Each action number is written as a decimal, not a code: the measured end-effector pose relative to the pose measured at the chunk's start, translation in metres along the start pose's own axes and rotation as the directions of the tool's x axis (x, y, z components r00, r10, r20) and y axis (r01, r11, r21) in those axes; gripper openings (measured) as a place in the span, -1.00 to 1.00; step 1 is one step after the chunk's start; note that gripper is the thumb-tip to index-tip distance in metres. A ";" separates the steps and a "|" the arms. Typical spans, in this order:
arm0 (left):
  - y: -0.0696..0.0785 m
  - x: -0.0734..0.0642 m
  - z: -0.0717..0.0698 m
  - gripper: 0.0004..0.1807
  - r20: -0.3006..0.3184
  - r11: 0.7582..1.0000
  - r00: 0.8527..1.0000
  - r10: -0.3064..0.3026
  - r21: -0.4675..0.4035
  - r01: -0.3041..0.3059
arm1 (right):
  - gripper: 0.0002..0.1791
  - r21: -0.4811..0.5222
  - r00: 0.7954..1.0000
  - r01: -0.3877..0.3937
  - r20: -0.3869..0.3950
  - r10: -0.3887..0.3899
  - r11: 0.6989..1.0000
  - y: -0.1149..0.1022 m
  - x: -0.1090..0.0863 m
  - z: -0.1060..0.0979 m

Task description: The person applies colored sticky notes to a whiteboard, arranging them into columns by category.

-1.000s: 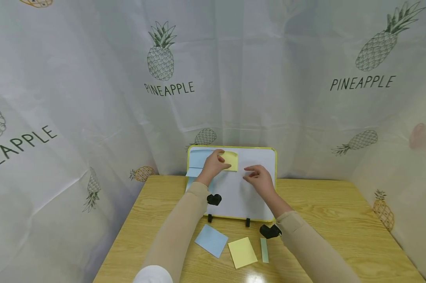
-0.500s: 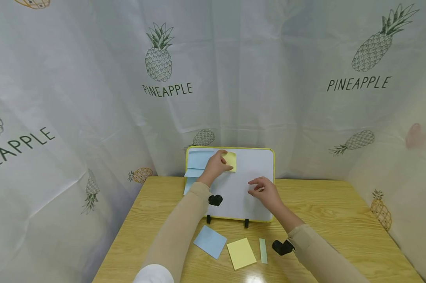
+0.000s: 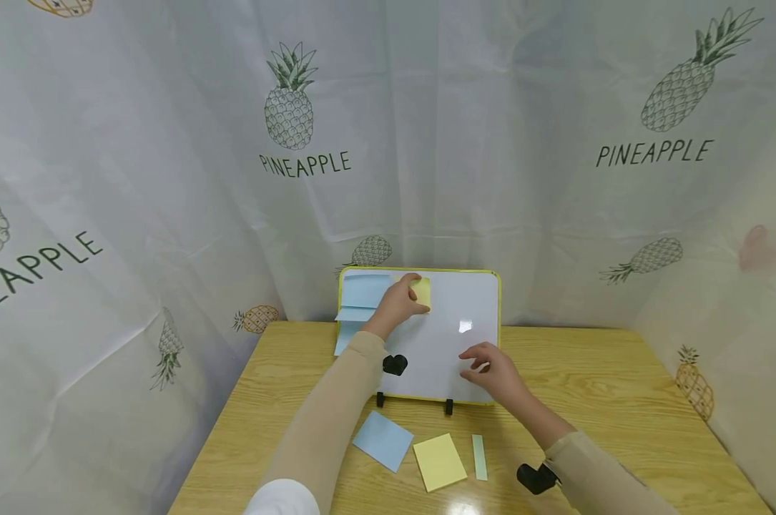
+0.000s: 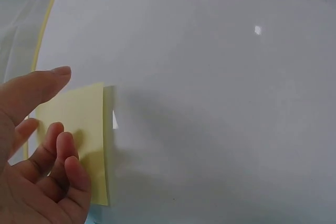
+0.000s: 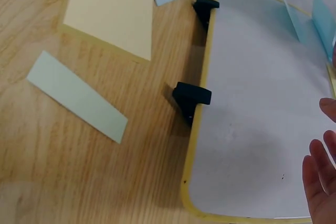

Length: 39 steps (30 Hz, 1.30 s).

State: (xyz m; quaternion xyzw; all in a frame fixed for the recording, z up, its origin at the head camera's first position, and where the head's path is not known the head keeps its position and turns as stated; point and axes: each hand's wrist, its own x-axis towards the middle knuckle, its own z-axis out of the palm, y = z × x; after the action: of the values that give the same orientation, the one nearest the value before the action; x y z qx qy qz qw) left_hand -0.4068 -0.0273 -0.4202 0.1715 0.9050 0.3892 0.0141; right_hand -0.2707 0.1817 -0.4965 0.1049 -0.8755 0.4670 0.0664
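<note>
A whiteboard [image 3: 445,350] with a yellow frame stands on the table, leaning back. A yellow sticky note [image 4: 89,108] is on its upper part, right of light blue sticky notes [image 3: 365,290]. My left hand [image 3: 397,306] lies over the yellow note's left part, and in the left wrist view its thumb and loosely curled fingers stand apart with nothing between them. Whether a fingertip touches the note I cannot tell. My right hand [image 3: 498,373] hovers before the board's lower right, fingers loosely bent and holding nothing.
On the table [image 3: 574,386] before the board lie a blue note pad [image 3: 383,440], a yellow note pad [image 3: 440,462] and a narrow pale green strip [image 3: 479,458]. Two black feet [image 5: 190,95] hold the board's lower edge. A pineapple-print curtain [image 3: 452,143] hangs behind.
My right hand has moved down and to the right, away from the yellow note. My left hand has shifted slightly right and stays over the note, which keeps its place on the board.
</note>
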 end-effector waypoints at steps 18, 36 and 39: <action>0.004 0.001 0.006 -0.17 0.050 1.000 0.999 0.011 0.000 -0.011 | -0.72 -0.028 1.000 0.002 0.017 -0.001 1.000 0.010 -0.035 -0.004; 0.003 -0.016 0.026 -0.16 0.147 0.998 0.988 0.045 0.028 -0.050 | -0.73 -0.015 0.998 0.022 0.056 -0.021 1.000 0.011 -0.057 -0.002; -0.001 -0.023 0.032 -0.18 0.155 0.997 0.986 0.061 0.031 -0.066 | -0.74 -0.015 0.998 0.020 0.066 -0.019 1.000 0.011 -0.058 0.000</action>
State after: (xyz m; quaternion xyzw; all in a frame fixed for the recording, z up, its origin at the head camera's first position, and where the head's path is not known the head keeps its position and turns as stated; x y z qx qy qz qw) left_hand -0.3801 -0.0128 -0.4453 0.2301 0.9022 0.3585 0.0682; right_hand -0.2168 0.1953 -0.5179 0.1283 -0.8797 0.4558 0.0429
